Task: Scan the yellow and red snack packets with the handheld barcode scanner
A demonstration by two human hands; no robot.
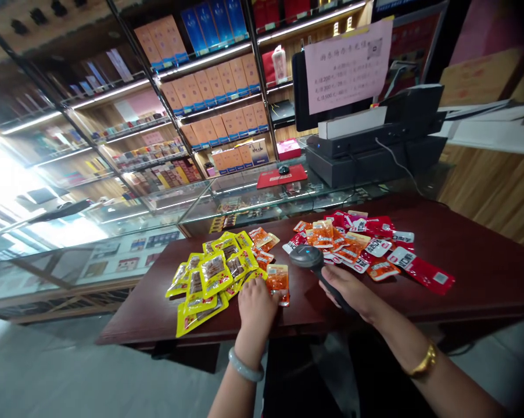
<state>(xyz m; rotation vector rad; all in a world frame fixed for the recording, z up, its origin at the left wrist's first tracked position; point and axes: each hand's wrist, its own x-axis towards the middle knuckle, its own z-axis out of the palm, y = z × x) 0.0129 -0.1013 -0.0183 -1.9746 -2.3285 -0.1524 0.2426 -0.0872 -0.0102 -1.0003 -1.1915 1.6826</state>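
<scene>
My right hand (348, 290) is wrapped round the dark handle of a barcode scanner (308, 256). The scanner's head points left above the table, near a single orange snack packet (278, 278). My left hand (257, 305) is closed at that packet's lower left corner, thumb on its edge; the fingertips are partly hidden. Just left of this hand lies a heap of yellow snack packets (214, 271) with clear windows. More orange packets (262, 239) lie behind it. Right of the scanner is a mixed pile of orange packets (352, 247) and red packets (427, 273).
The dark red table (475, 249) meets a glass display counter (244, 200) behind. A black till unit (375, 145) with a pink sign (348, 67) stands there, beside a red mat (282, 176) and mouse (283, 169). Shelves of boxed goods (218, 87) line the wall.
</scene>
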